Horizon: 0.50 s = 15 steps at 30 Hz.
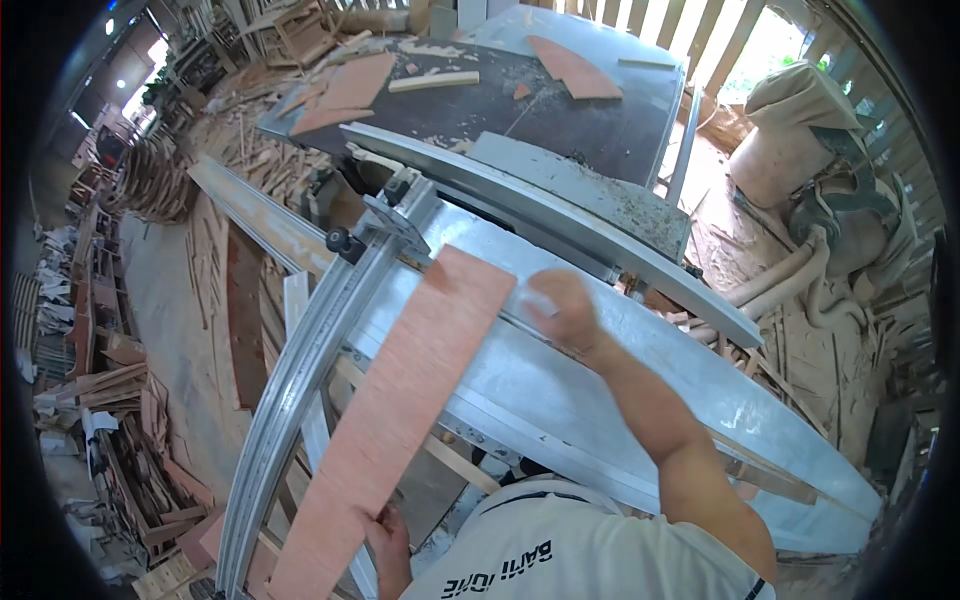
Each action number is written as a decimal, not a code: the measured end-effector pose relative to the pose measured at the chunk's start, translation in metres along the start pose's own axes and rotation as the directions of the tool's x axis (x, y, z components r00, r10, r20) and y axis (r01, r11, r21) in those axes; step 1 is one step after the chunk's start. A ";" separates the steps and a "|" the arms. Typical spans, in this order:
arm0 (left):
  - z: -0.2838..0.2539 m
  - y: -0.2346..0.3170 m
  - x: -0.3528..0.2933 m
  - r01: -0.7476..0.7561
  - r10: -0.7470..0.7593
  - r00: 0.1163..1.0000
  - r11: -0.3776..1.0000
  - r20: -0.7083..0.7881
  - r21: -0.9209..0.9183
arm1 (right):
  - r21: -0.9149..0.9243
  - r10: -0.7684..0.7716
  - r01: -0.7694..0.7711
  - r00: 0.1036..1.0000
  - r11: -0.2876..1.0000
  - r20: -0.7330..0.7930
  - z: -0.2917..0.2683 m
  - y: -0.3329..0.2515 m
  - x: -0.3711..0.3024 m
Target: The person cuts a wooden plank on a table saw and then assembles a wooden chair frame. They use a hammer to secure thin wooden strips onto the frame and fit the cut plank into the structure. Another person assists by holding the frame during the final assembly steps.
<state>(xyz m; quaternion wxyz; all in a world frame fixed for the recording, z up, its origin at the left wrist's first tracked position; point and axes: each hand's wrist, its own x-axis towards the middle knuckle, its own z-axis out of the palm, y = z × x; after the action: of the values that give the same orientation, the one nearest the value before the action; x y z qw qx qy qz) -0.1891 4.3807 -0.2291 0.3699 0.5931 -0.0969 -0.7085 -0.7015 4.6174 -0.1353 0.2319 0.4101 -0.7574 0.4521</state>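
Observation:
A long reddish plywood board [400, 400] lies slantwise across the sliding metal table [590, 430] of a panel saw, beside the ribbed aluminium fence [290, 390]. My left hand [388, 545] grips the board's right edge near its close end, thumb on top and fingers partly hidden below. Just right of the board's far end, my right hand [562, 308] hovers over the table, apart from the board. Its fingers look curled but are smeared by motion, and a pale patch shows among them. A black knob [345, 245] sits at the fence's far end.
Beyond the long rail [560, 230] stands a dark machine top [590, 135] with plywood offcuts [572, 68] and a pale wood strip [434, 81]. A dust collector with hoses [800, 270] is at right. Scrap wood piles [125, 480] line the left floor.

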 end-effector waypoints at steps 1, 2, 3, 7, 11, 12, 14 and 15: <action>0.009 0.005 -0.019 0.093 -0.113 0.993 0.918 0.028 0.386 | -0.164 0.002 -0.010 0.999 0.986 -0.048 -0.030 0.023 0.004; 0.032 0.017 -0.050 0.150 -0.235 0.972 0.686 0.023 0.712 | -0.196 0.087 -0.089 0.996 0.977 -0.022 -0.065 0.050 0.010; 0.050 0.023 -0.072 0.157 -0.338 0.941 0.357 -0.029 0.921 | -0.273 0.259 -0.292 0.954 0.917 -0.149 -0.092 0.079 0.008; 0.116 0.008 -0.096 -0.133 -0.256 0.955 0.083 0.151 0.988 | -0.358 0.612 -0.630 0.770 0.689 -0.178 -0.204 0.219 -0.007; 0.194 -0.027 -0.095 -0.341 -0.208 0.907 0.153 0.367 0.928 | -0.401 0.851 -0.818 0.191 0.413 0.488 -0.258 0.269 -0.061; 0.209 -0.033 -0.099 -0.351 -0.200 0.904 0.160 0.378 0.923 | -0.632 0.872 -0.719 -0.077 0.288 0.484 -0.248 0.279 -0.057; 0.230 -0.042 -0.097 -0.374 -0.204 0.890 0.188 0.409 0.908 | -0.660 0.839 -0.683 -0.128 0.312 0.529 -0.229 0.295 -0.045; 0.240 -0.046 -0.094 -0.391 -0.217 0.876 0.208 0.432 0.897 | -0.609 0.808 -0.732 -0.138 0.306 0.572 -0.228 0.313 -0.052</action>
<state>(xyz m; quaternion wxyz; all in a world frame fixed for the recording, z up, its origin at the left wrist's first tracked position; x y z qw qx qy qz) -0.4252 4.4010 -0.1169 -0.0804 0.4922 -0.6400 -0.5845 -0.9372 4.9179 -0.2170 -0.4556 0.0282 -0.8652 0.2077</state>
